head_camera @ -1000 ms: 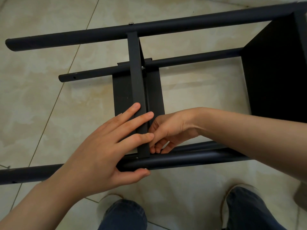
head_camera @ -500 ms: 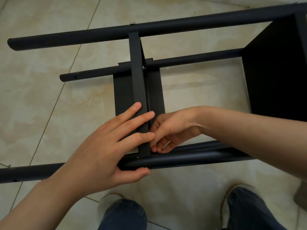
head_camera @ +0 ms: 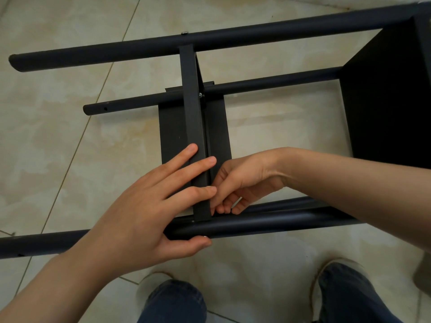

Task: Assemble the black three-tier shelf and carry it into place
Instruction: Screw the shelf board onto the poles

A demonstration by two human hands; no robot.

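Shelf (head_camera: 268, 83) parts, black and partly joined, lay on their side on the tiled floor (head_camera: 58, 136), with the poles running left to right across the view. The far pole (head_camera: 210, 40) carried a small bright screw (head_camera: 185, 32) on top, just above where the middle panel (head_camera: 192, 113) met it. That panel stood on edge, seen nearly end-on, and reached from the far pole down to the near pole (head_camera: 268, 223). A wider end panel (head_camera: 384, 101) closed the frame at the right.

The left hand (head_camera: 144, 213) lay over the near end of the middle panel. Its fingers (head_camera: 186, 157) were straight and spread, pressed flat across the panel's upper edge, while the thumb lay along the near side of the near pole. Nothing was wrapped in that hand.

The right hand (head_camera: 245, 180) came in from the right, on the other side of the panel and just beside the left fingertips. Its fingers were curled tight, with the tips down at the corner where the panel met the near pole, touching the panel's edge. Whether they pinched a small part there could not be told, since the fingers hid the spot.

Two shoes (head_camera: 149, 285) and dark trouser legs showed at the bottom, just in front of the near pole.
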